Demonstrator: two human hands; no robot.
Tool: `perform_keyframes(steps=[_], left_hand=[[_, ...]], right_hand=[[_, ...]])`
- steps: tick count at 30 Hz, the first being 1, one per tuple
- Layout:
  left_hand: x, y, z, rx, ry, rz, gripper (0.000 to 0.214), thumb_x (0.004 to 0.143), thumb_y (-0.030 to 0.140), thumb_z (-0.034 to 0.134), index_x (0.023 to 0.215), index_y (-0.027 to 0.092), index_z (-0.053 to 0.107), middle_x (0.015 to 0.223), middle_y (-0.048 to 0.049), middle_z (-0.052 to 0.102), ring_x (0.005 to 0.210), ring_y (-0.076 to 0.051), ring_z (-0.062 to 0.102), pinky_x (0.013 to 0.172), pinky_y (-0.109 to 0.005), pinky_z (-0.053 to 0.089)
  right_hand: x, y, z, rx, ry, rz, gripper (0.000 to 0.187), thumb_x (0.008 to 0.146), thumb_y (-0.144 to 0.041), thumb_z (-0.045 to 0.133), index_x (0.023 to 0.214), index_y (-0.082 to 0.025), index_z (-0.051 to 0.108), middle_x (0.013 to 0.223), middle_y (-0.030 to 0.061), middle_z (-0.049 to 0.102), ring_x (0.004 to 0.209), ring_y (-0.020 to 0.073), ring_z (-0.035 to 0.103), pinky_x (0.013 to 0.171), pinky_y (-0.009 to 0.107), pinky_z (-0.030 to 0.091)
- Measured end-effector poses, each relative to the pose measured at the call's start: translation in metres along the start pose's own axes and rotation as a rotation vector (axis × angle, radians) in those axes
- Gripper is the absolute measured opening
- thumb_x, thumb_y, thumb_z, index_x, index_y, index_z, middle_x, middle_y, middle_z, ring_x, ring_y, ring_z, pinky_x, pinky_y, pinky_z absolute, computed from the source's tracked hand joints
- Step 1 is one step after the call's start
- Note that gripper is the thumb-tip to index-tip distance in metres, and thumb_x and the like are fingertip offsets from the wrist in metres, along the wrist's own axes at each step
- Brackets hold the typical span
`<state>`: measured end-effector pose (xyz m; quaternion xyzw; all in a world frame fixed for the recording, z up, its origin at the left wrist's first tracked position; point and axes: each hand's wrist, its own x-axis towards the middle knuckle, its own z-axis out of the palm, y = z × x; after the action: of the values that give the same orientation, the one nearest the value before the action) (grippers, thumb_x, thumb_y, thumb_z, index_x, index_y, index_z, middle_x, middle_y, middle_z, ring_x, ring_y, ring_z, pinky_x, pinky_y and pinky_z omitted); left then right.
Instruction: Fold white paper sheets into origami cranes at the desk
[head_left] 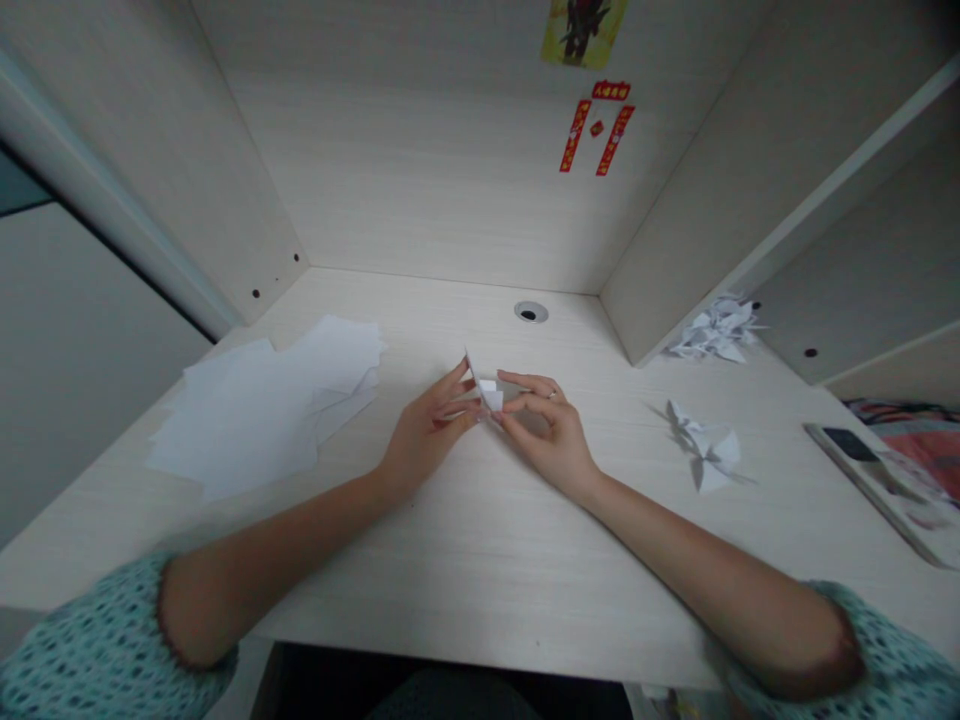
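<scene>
Both of my hands meet at the middle of the pale wooden desk [480, 540] around a small folded piece of white paper [486, 391]. My left hand [427, 430] pinches its left side with the fingertips pressed together. From the other side, my right hand [546, 432] grips the paper's right edge, a ring showing on one finger. The paper stands partly upright between the fingers, just above the desk.
A loose spread of white paper sheets [262, 410] lies at the left. A folded paper figure [705, 450] rests at the right, with several more folded figures [716, 330] piled behind it. A cable hole [530, 312] sits at the back. A flat device [874, 475] lies at the far right edge.
</scene>
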<state>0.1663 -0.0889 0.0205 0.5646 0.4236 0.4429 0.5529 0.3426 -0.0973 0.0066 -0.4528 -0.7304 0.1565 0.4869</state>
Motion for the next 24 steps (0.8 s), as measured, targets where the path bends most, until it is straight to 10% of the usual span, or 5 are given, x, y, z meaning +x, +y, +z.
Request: perform_keyframes(steps=[24], left_hand=[[0.0029, 0.0098, -0.0032, -0.052, -0.076, -0.115, 0.070, 0.066, 0.029, 0.075, 0.129, 0.020, 0.048, 0.097, -0.0074, 0.070, 0.079, -0.016, 0.065, 0.072, -0.027, 0.051]], right_hand=[[0.0015, 0.0028, 0.0053, 0.496, -0.110, 0.278, 0.011, 0.069, -0.033, 0.075, 0.069, -0.023, 0.070, 0.076, 0.0025, 0.063, 0.075, 0.0159, 0.057, 0.073, 0.032, 0.044]])
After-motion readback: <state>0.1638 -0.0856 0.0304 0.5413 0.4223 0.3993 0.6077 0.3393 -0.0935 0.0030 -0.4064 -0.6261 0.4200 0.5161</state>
